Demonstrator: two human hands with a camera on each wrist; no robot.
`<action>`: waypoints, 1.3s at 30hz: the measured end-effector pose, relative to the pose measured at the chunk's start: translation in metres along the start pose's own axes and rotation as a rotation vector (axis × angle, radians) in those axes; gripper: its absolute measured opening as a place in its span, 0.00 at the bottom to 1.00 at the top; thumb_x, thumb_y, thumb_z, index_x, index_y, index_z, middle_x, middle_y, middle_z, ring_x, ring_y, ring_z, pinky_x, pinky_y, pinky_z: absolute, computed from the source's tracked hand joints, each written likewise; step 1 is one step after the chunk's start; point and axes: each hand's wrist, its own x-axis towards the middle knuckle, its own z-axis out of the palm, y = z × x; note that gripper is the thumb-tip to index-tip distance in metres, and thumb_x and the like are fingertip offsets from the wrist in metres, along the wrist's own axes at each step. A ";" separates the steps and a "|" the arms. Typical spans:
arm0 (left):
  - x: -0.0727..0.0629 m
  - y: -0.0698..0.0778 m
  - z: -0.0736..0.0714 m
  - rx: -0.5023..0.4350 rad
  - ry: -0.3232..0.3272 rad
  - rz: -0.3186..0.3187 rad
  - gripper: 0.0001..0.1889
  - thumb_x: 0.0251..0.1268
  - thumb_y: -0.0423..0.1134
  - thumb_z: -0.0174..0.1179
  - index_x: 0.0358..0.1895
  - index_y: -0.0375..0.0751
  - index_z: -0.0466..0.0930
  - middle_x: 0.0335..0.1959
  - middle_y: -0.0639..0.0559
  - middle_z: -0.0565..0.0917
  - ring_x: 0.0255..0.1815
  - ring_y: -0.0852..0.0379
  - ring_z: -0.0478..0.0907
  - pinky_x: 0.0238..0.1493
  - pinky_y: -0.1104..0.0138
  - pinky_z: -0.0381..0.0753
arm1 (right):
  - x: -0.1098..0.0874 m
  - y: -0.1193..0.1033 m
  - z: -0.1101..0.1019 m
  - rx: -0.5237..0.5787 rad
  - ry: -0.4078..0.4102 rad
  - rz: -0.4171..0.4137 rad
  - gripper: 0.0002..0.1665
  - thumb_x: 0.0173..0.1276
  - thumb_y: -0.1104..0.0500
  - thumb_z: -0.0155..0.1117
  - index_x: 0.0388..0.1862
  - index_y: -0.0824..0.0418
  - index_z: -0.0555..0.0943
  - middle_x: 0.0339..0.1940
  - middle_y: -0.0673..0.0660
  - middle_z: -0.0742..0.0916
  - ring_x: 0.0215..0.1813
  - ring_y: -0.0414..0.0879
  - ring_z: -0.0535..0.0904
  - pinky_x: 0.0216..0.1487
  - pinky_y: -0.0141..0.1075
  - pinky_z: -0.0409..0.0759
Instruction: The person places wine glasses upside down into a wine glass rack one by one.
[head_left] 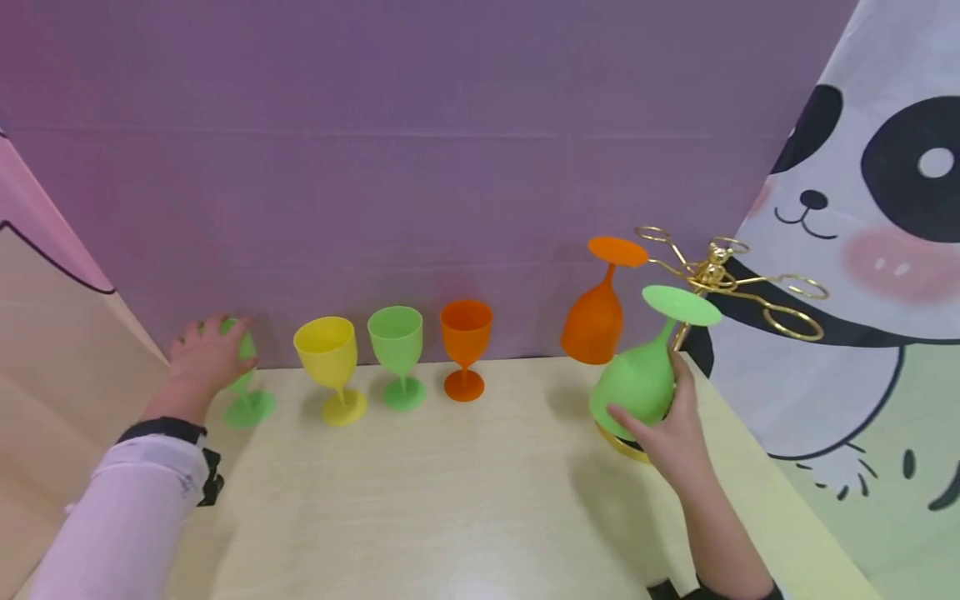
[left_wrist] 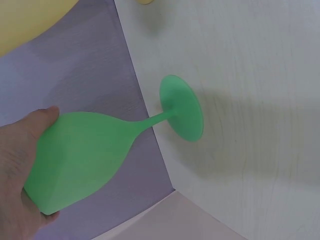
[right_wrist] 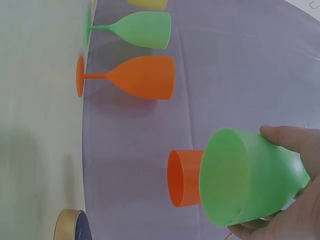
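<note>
My left hand (head_left: 210,354) grips a green goblet (left_wrist: 85,157) round its bowl from above. This goblet stands upright at the left end of a row; whether its foot touches the table is hard to tell. My right hand (head_left: 671,429) holds another green goblet (head_left: 637,387) upside down by the bowl, its foot raised beside a gold rack (head_left: 712,275) with several looped arms. Whether this goblet touches a loop cannot be told. An orange goblet (head_left: 596,321) hangs upside down from the rack, close behind it; in the right wrist view its rim (right_wrist: 175,178) shows beside the green one.
Between my hands stand a yellow goblet (head_left: 327,354), a green goblet (head_left: 397,337) and an orange goblet (head_left: 466,333), all upright near the table's (head_left: 450,500) back edge. The rack's round base (right_wrist: 67,227) rests on the table. Behind hangs a purple cloth (head_left: 412,167).
</note>
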 end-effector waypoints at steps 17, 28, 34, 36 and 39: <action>0.001 -0.004 0.007 0.004 0.012 -0.002 0.38 0.67 0.49 0.57 0.74 0.39 0.50 0.68 0.20 0.48 0.64 0.14 0.44 0.60 0.24 0.47 | -0.003 0.018 0.002 -0.159 0.136 -0.077 0.65 0.51 0.65 0.76 0.79 0.57 0.43 0.73 0.72 0.57 0.68 0.67 0.59 0.65 0.67 0.63; 0.000 -0.003 0.009 0.009 0.018 0.006 0.38 0.68 0.50 0.55 0.74 0.39 0.49 0.69 0.20 0.48 0.65 0.14 0.44 0.61 0.24 0.46 | -0.003 0.028 0.003 -0.187 0.146 -0.110 0.67 0.50 0.65 0.76 0.79 0.58 0.42 0.73 0.73 0.56 0.69 0.69 0.58 0.65 0.69 0.61; 0.000 -0.002 0.009 0.022 0.020 0.008 0.37 0.68 0.48 0.55 0.73 0.38 0.49 0.69 0.20 0.48 0.64 0.14 0.45 0.61 0.25 0.48 | -0.003 0.028 0.003 -0.178 0.142 -0.116 0.67 0.50 0.65 0.76 0.79 0.57 0.41 0.73 0.73 0.56 0.69 0.69 0.58 0.65 0.69 0.61; 0.001 -0.002 0.008 0.029 0.023 0.011 0.37 0.68 0.47 0.55 0.73 0.38 0.49 0.68 0.20 0.48 0.64 0.14 0.46 0.61 0.25 0.49 | -0.003 0.027 0.003 -0.172 0.143 -0.123 0.67 0.50 0.66 0.76 0.79 0.57 0.41 0.73 0.73 0.56 0.69 0.69 0.58 0.65 0.69 0.61; 0.001 -0.001 0.007 0.029 0.021 0.012 0.36 0.68 0.47 0.55 0.73 0.37 0.49 0.68 0.19 0.48 0.64 0.14 0.46 0.60 0.25 0.50 | -0.003 0.026 0.003 -0.174 0.138 -0.120 0.67 0.50 0.66 0.76 0.79 0.57 0.41 0.73 0.73 0.55 0.68 0.68 0.58 0.65 0.69 0.61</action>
